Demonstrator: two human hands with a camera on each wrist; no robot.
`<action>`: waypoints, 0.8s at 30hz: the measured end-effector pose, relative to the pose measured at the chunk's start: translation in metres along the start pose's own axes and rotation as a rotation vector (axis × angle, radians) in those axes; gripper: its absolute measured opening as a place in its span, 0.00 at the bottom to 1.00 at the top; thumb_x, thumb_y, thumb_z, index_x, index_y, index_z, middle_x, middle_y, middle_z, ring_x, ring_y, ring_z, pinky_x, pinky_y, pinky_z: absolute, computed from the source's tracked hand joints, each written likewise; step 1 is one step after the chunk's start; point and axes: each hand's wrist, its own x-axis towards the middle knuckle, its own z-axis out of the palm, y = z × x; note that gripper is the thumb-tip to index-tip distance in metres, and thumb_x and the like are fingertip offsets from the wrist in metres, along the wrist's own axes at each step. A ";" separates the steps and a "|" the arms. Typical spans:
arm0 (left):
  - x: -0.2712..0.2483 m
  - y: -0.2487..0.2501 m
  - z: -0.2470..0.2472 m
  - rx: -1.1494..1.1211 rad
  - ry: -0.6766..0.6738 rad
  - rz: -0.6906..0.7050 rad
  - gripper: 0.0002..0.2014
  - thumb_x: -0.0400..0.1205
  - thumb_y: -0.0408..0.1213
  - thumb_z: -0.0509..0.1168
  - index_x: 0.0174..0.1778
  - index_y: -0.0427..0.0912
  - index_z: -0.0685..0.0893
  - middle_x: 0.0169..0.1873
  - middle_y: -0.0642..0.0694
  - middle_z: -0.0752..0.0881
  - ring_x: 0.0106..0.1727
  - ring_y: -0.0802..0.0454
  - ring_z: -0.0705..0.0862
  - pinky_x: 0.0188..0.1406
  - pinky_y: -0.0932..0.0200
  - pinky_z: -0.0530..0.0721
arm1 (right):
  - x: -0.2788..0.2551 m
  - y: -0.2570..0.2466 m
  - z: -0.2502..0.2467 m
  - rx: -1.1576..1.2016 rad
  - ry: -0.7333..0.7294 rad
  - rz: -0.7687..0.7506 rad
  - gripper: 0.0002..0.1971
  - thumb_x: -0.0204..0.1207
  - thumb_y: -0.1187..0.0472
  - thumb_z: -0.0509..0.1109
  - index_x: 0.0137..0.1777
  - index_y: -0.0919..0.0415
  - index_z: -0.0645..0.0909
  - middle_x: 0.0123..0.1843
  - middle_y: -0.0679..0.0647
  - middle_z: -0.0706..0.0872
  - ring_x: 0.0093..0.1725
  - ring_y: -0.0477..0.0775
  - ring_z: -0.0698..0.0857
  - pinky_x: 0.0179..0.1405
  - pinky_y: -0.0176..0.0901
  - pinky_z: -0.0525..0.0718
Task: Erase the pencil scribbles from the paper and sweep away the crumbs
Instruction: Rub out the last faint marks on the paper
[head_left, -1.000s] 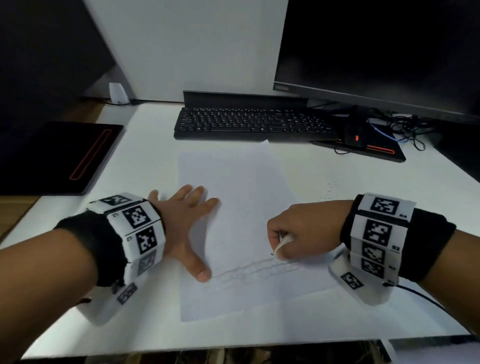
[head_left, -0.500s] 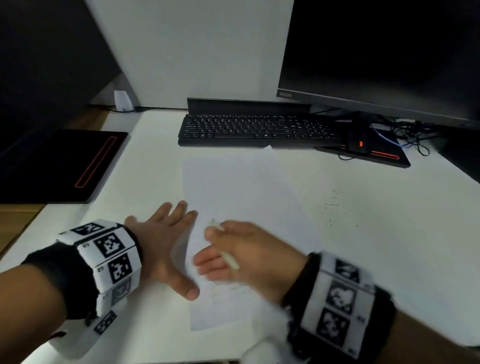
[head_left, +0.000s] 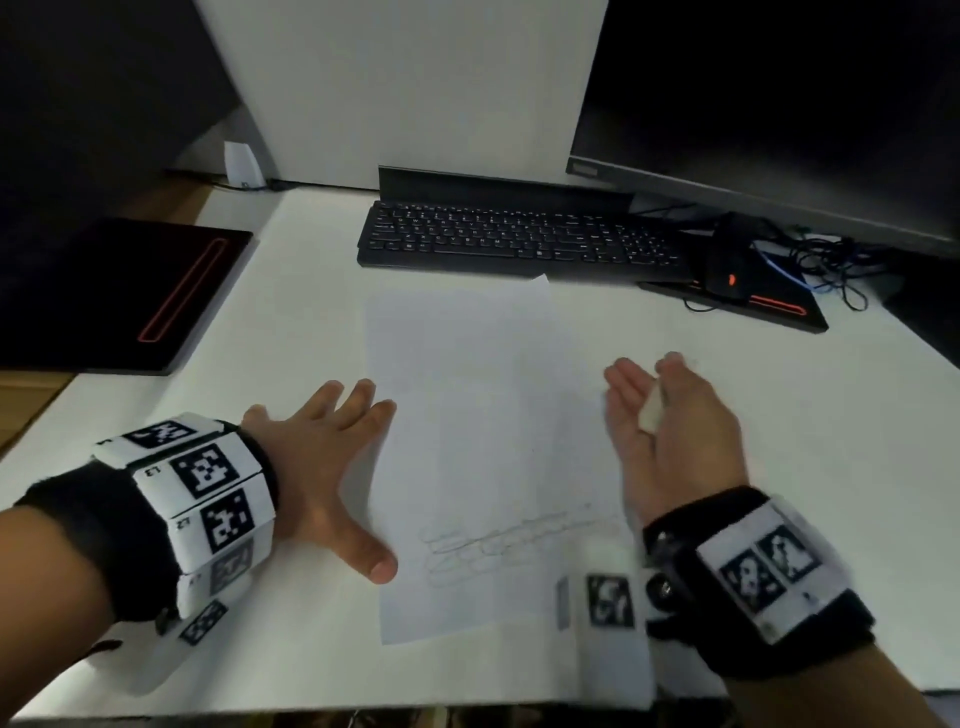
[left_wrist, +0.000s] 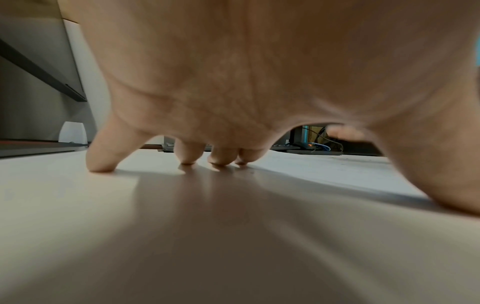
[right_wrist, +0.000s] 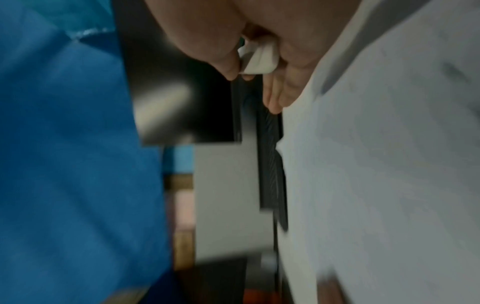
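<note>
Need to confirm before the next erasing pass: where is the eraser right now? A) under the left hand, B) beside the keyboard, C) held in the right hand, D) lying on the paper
C: the white eraser sits tucked between thumb and palm of the right hand, raised at the paper's right edge, while the left hand presses flat on its left edge.

An office desk (head_left: 779, 467): keyboard (head_left: 519, 244), monitor (head_left: 779, 104) (dark), mouse (head_left: 727, 265), tangled cables (head_left: 831, 265).

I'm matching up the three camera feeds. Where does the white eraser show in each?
Head: the eraser lies in the right hand, right of centre.
Left wrist: not in view.
Right wrist: upper centre, pinched by the fingers.
Shared landmark: the keyboard, a dark strip.
</note>
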 end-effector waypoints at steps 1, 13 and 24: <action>0.000 0.000 -0.001 -0.001 -0.008 -0.002 0.75 0.47 0.82 0.60 0.82 0.55 0.26 0.81 0.58 0.25 0.83 0.53 0.28 0.79 0.29 0.49 | -0.014 0.017 0.005 -0.080 -0.046 0.079 0.06 0.87 0.62 0.62 0.55 0.51 0.79 0.63 0.61 0.85 0.55 0.50 0.85 0.58 0.40 0.81; 0.001 0.001 0.000 0.027 -0.003 -0.011 0.71 0.56 0.80 0.66 0.82 0.55 0.26 0.81 0.57 0.25 0.83 0.53 0.28 0.80 0.29 0.50 | 0.033 -0.005 -0.021 0.049 0.180 -0.029 0.07 0.87 0.58 0.62 0.50 0.61 0.76 0.66 0.69 0.84 0.50 0.55 0.86 0.51 0.44 0.85; -0.002 0.003 0.000 0.006 0.006 -0.021 0.71 0.58 0.78 0.69 0.82 0.55 0.27 0.81 0.57 0.26 0.83 0.54 0.29 0.80 0.30 0.50 | -0.024 0.076 -0.006 -0.010 -0.093 0.424 0.07 0.87 0.63 0.61 0.48 0.61 0.77 0.48 0.65 0.87 0.44 0.57 0.89 0.52 0.43 0.87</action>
